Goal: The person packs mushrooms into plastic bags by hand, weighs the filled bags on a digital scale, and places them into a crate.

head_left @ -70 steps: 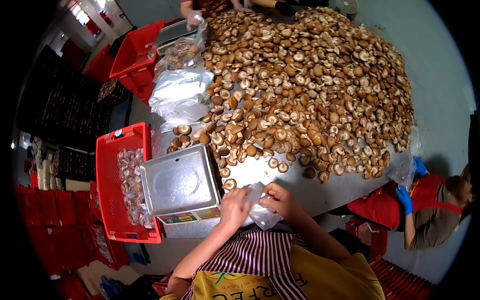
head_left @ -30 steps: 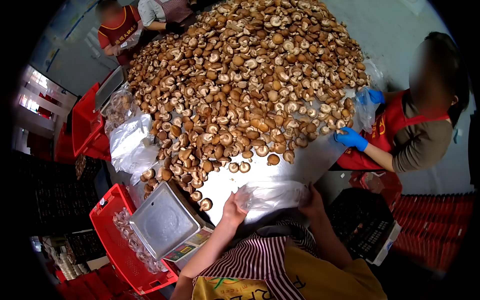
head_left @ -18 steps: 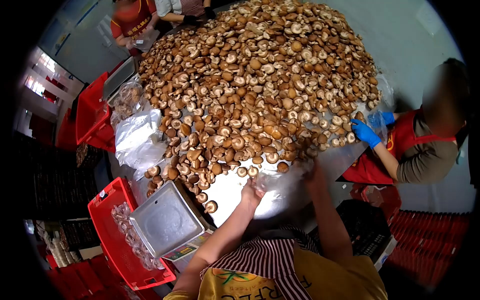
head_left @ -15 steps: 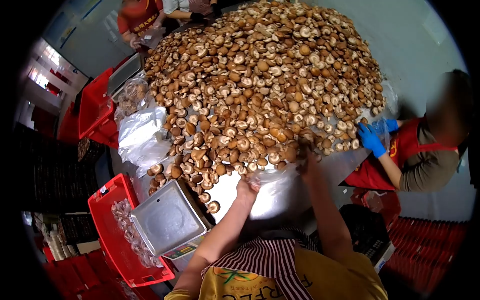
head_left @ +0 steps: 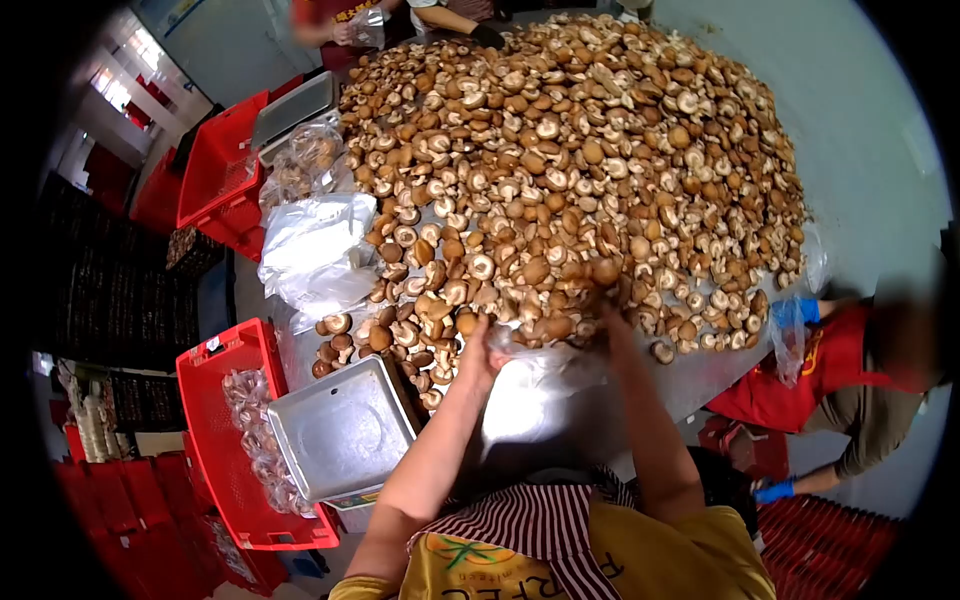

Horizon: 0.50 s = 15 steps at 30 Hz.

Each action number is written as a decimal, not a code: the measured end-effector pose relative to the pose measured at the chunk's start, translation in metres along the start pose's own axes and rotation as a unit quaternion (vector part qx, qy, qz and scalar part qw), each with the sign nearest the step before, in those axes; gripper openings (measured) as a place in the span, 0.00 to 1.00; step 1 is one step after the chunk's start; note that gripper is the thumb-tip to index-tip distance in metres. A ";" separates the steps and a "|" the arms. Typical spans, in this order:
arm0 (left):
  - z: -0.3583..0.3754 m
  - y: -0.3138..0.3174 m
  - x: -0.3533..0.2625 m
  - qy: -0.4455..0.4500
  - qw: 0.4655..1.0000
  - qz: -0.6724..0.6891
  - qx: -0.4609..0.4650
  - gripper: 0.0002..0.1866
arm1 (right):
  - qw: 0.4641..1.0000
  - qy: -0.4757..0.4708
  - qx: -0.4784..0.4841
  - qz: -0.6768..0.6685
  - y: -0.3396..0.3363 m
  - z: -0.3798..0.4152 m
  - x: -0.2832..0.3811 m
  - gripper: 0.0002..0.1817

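A large heap of shiitake mushrooms (head_left: pixel 560 160) covers the metal table. At its near edge my left hand (head_left: pixel 484 352) is closed on the rim of a clear plastic bag (head_left: pixel 545 362), which lies over the bright table surface. My right hand (head_left: pixel 612 318) reaches into the mushrooms to the right of the bag. Motion and shadow smear its fingers, so what they grasp cannot be made out. A brown mushroom cap (head_left: pixel 606 270) shows just beyond that hand.
Left of me stand a scale with a metal tray (head_left: pixel 345 430) and a red crate (head_left: pixel 215 440) of bagged mushrooms. Clear bags (head_left: pixel 318 245) are stacked beyond. A co-worker with blue gloves (head_left: pixel 775 490) is at the right; two others stand across the table.
My view has shifted, moving the scene lower in the picture. The co-worker at right has turned aside, one gloved hand now low and the other holding up a clear bag. My left hand keeps its bag.
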<state>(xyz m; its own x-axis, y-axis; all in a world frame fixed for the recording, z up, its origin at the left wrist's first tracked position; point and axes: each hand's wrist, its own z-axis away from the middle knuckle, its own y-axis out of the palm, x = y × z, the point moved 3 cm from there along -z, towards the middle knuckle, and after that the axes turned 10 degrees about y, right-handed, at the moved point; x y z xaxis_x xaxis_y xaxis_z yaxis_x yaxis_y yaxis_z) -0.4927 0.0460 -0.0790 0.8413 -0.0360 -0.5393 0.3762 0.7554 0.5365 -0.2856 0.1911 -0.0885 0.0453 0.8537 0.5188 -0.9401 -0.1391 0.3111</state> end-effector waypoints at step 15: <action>-0.046 0.018 -0.015 0.067 0.981 -0.182 0.023 0.25 | 0.896 -0.182 -0.059 0.401 0.042 -0.023 0.031 0.30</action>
<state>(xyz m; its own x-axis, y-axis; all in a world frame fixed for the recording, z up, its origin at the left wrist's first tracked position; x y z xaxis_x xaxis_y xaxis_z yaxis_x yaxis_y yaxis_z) -0.5166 0.0904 -0.0908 0.5915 -0.2096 -0.7786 0.6615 0.6783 0.3199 -0.3318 0.2232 -0.0778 -0.5734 0.2803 0.7699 -0.7482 -0.5619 -0.3527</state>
